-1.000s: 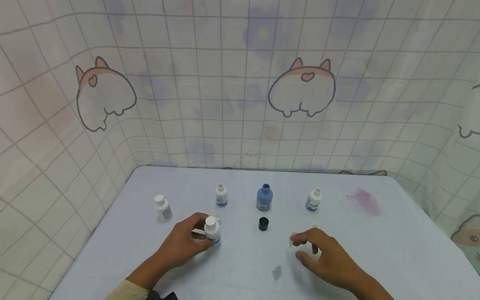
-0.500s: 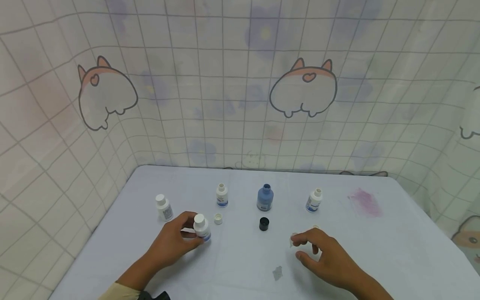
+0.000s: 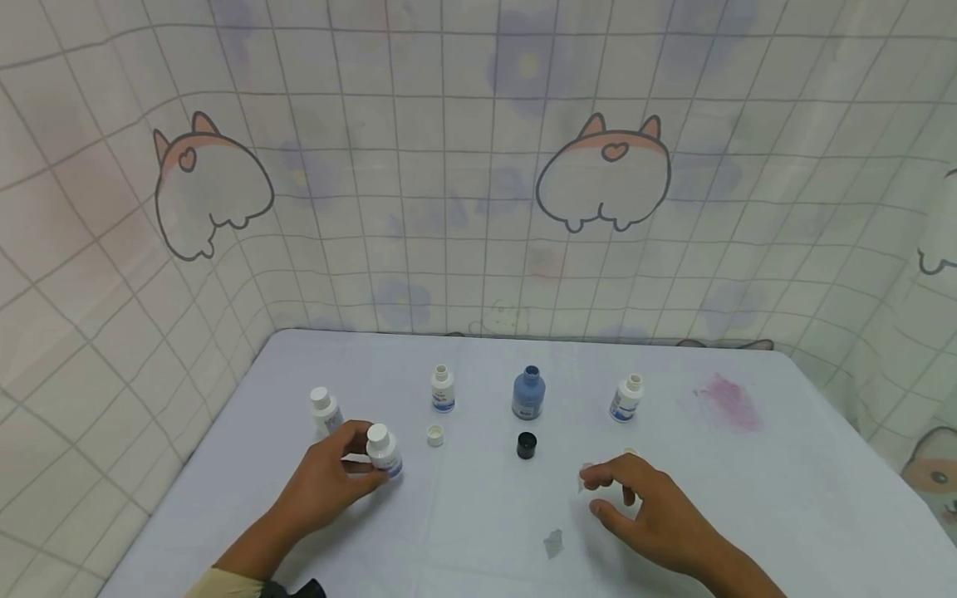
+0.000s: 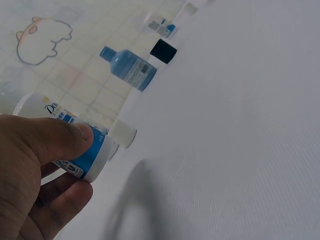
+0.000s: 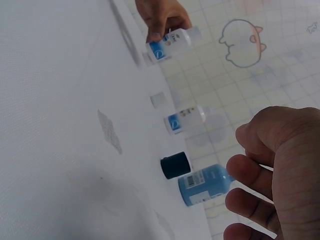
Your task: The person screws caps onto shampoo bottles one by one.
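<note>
My left hand grips a white bottle with its white cap on, thumb and fingers round its sides. In the left wrist view the thumb presses on the blue-banded label. Just behind that hand stands another capped white bottle, its lower part overlapped by the hand. My right hand hovers over the table with loosely bent fingers and nothing between them. Near it, a white cap is mostly hidden behind the knuckles.
Along the back stand an uncapped white bottle, an uncapped blue bottle and a further uncapped white bottle. A white cap and a black cap lie before them. The tabletop bears a pink stain and a grey patch.
The left hand has moved leftward with the held white bottle, away from the loose white cap and closer to the other capped bottle. The right hand stays where it was.
</note>
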A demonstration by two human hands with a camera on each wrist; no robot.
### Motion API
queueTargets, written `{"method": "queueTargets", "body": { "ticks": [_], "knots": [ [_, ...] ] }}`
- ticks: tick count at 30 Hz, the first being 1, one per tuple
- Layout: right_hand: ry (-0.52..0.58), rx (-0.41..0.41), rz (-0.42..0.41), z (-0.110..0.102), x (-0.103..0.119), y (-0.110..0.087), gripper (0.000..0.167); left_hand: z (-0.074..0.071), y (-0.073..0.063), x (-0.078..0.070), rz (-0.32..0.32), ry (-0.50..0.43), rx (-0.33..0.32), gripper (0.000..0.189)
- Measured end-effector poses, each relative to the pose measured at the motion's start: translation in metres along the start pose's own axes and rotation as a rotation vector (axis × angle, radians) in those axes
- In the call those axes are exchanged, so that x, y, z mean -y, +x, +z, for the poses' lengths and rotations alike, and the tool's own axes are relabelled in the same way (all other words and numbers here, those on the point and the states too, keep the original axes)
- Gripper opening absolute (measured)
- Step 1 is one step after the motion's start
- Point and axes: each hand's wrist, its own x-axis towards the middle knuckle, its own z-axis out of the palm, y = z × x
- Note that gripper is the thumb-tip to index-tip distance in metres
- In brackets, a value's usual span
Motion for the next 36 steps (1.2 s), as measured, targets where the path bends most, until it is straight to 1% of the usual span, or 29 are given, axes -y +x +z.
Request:
{"method": "queueTargets", "body": {
  "ticks": [9, 15, 20, 24, 32, 36],
  "knots": [
    [0.000, 0.001, -0.001, 0.000, 0.000, 0.000, 0.034, -0.011, -0.004, 0.011, -0.003, 0.002, -0.011, 0.058],
    [0.005, -0.007, -0.013, 0.000, 0.000, 0.000, 0.034, -0.018, -0.006, 0.015, 0.009, 0.009, -0.020, 0.059],
    [0.006, -0.013, -0.027, 0.001, -0.001, 0.000, 0.035, -0.022, -0.006, 0.023, 0.019, 0.011, -0.037, 0.059],
    [0.010, -0.010, -0.028, 0.001, -0.001, 0.000, 0.035, -0.026, -0.007, 0.027, 0.014, 0.020, -0.050, 0.060],
    [0.009, -0.003, -0.025, 0.000, 0.000, 0.001, 0.034, -0.035, -0.009, 0.032, -0.028, 0.058, -0.077, 0.062],
    [0.009, 0.000, -0.017, -0.001, 0.001, 0.001, 0.033, -0.039, -0.009, 0.036, -0.031, 0.080, -0.088, 0.063]
  ]
}}
